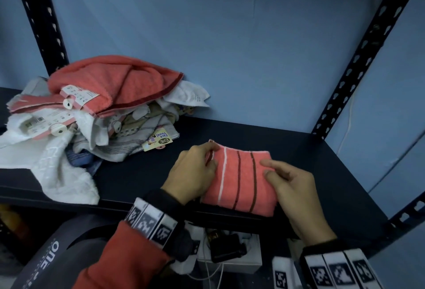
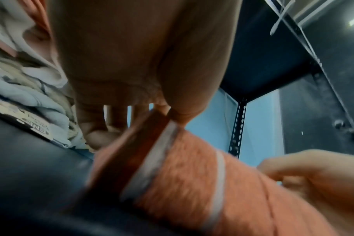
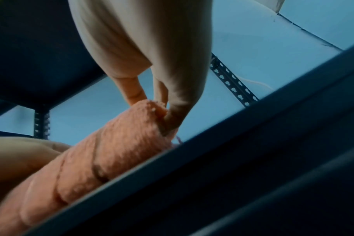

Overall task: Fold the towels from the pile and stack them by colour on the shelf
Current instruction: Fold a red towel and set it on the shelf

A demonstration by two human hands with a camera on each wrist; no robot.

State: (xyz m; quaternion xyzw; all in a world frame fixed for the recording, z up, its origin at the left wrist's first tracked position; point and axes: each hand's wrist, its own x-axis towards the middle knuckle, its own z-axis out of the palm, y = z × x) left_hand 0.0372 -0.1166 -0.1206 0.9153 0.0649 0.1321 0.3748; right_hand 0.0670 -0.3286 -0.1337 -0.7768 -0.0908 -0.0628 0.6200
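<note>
A folded pink towel (image 1: 241, 180) with one white and two dark stripes lies on the dark shelf (image 1: 142, 173), near its front edge. My left hand (image 1: 212, 156) pinches the towel's far left corner; the left wrist view shows the thumb and fingers (image 2: 172, 115) closed on the striped hem of the towel (image 2: 182, 175). My right hand (image 1: 268, 168) holds the right side, and in the right wrist view its fingertips (image 3: 172, 118) pinch the thick fold of the towel (image 3: 111, 151). A loose pile of pink, white and grey towels (image 1: 92, 109) with paper tags sits at the shelf's left end.
Perforated metal uprights (image 1: 358, 59) stand at the back corners against a blue wall. There is bare shelf to the right of the folded towel and between it and the pile. Below the shelf are a white box with cables (image 1: 230, 256) and a dark bag (image 1: 50, 259).
</note>
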